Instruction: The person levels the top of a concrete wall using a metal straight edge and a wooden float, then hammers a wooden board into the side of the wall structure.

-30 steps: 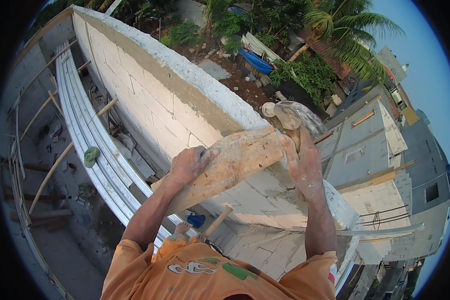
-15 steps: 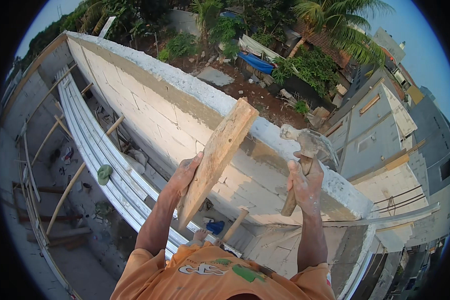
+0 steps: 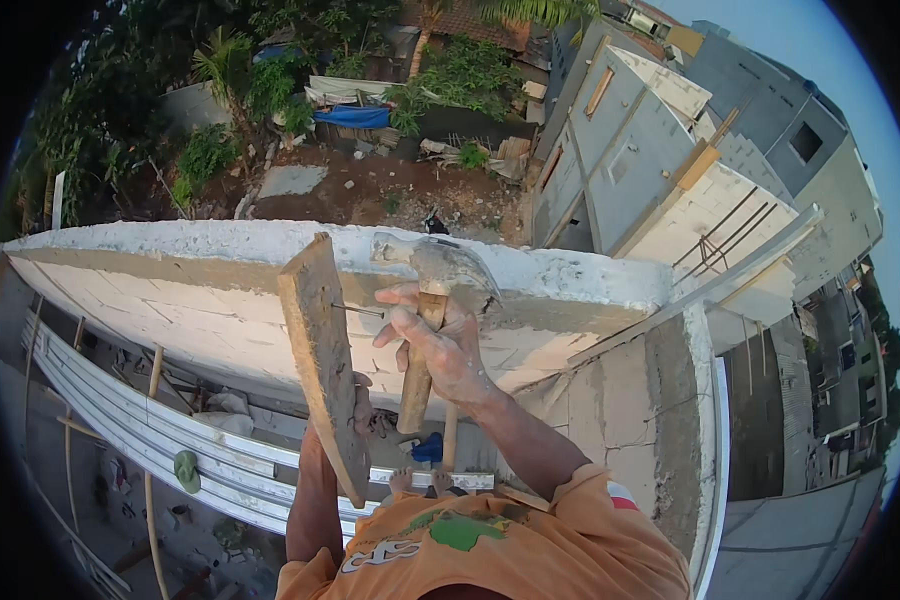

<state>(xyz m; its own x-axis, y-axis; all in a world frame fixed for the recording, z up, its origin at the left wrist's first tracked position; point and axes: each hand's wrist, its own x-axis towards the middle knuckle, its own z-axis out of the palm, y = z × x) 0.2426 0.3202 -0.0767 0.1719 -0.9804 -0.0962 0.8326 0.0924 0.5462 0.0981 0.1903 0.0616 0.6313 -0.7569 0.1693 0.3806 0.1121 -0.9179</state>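
Upright in front of me is a short, rough wooden board (image 3: 322, 350), tilted slightly. My left hand (image 3: 362, 405) is closed around its right edge low down, with part of the hand hidden behind the wood. From the board's right face a nail (image 3: 358, 310) sticks out sideways. My right hand (image 3: 445, 350) grips a claw hammer (image 3: 448, 272) high on its wooden handle, just under the grey, mortar-stained head. The index finger and thumb of that hand reach toward the nail's outer end; whether they touch it I cannot tell.
A block wall (image 3: 200, 300) with a rough mortar top runs across ahead. Long metal channels (image 3: 120, 410) lie along its inner side, among bamboo poles (image 3: 153, 520), above a littered lower floor. A green cap (image 3: 186, 470) rests on the channels. Grey buildings (image 3: 630, 130) stand to the right.
My view has swung right. The board has turned more upright, showing the nail in its side. My right hand and hammer have come left, close beside the board.
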